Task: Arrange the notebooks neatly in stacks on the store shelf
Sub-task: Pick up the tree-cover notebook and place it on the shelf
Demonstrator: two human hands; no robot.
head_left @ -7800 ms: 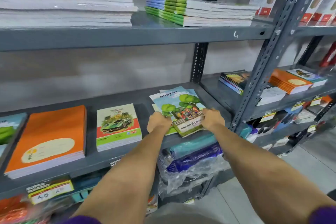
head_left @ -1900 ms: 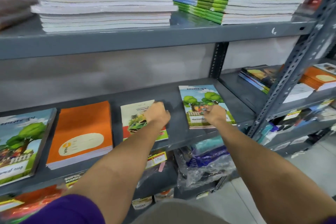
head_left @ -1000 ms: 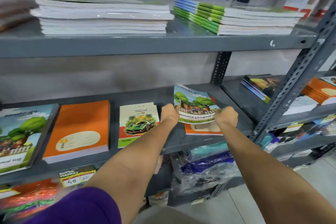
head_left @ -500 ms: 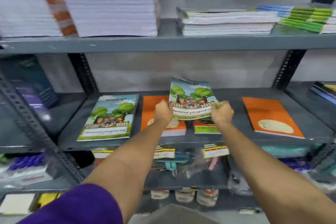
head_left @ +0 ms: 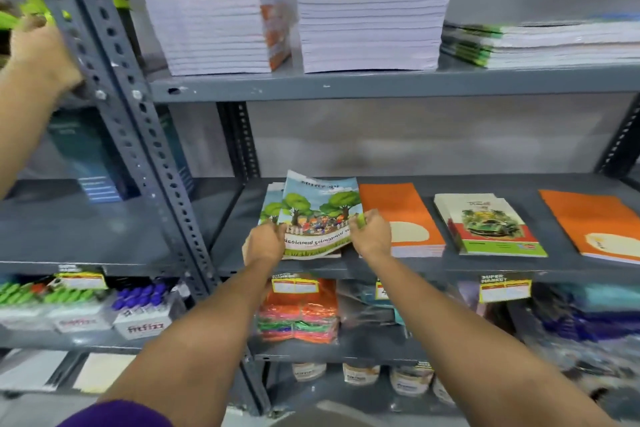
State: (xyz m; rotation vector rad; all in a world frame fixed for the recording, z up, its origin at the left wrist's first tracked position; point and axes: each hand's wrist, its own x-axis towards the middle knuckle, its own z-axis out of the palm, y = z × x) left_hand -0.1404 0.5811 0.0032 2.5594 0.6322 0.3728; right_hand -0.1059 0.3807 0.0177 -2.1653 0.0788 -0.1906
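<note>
Both my hands hold a tree-cover notebook [head_left: 318,215] by its near corners: my left hand [head_left: 265,244] on the left corner, my right hand [head_left: 370,236] on the right. It lies slightly tilted over a stack of matching tree-cover notebooks [head_left: 272,204] at the left end of the middle shelf [head_left: 450,267]. To the right along that shelf lie an orange notebook stack [head_left: 398,211], a green car-cover notebook stack [head_left: 488,225] and another orange stack [head_left: 595,225].
The upper shelf [head_left: 381,83] carries two tall white-edged stacks [head_left: 370,31] and a lower green-spined stack [head_left: 540,45]. A perforated grey upright [head_left: 135,128] stands at left. Another person's hand [head_left: 38,55] reaches in at far left. Price tags, bagged goods and pen boxes fill the lower shelves.
My hands carried the tree-cover notebook leftward along the shelf, past the orange stack, and lowered it onto the matching tree-cover stack. The view swung left with them.
</note>
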